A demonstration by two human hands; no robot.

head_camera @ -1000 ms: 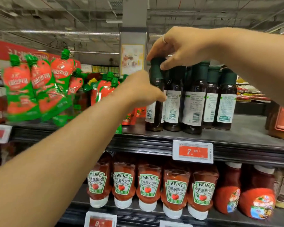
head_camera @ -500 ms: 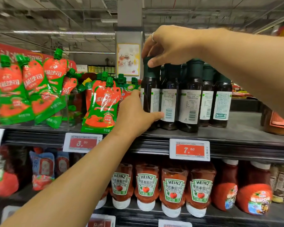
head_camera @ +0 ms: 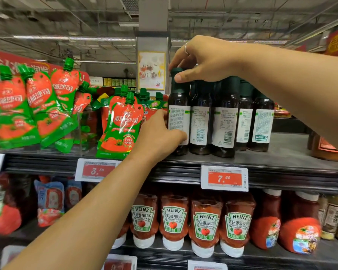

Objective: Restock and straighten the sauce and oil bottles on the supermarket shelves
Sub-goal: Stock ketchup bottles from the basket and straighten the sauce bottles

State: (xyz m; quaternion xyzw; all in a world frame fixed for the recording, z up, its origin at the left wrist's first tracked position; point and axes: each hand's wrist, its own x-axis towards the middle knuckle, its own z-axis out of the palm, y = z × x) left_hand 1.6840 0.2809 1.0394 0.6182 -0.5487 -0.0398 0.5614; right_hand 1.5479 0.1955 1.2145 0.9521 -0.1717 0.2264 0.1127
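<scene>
Two hands on one bottle. My right hand (head_camera: pixel 203 59) pinches the dark green cap (head_camera: pixel 177 72) of the leftmost dark sauce bottle (head_camera: pixel 179 106), thumb in front, fingers curled over the top; silver ring (head_camera: pixel 186 48) on one finger. My left hand (head_camera: pixel 160 135) grips the same bottle low down, thumb across the bottom of its white back label, fingers round the left side. Bottle stands upright at the front edge of the upper shelf (head_camera: pixel 281 158), touching the next of several matching dark bottles (head_camera: pixel 224 117) in a tight cluster, barcode labels facing out. Left of them, red and green tomato sauce pouches (head_camera: pixel 121 123) stand and lean, one just beside my left hand. Red price tag 7.60 (head_camera: pixel 224 178) sits on the shelf rail under the bottles, tag 3.50 (head_camera: pixel 98 170) under the pouches. Lower shelf: row of upside-down Heinz ketchup bottles (head_camera: pixel 205 221), other red sauce bottles (head_camera: pixel 299 227) to their right. Far-right edge items blurry, cannot tell.
</scene>
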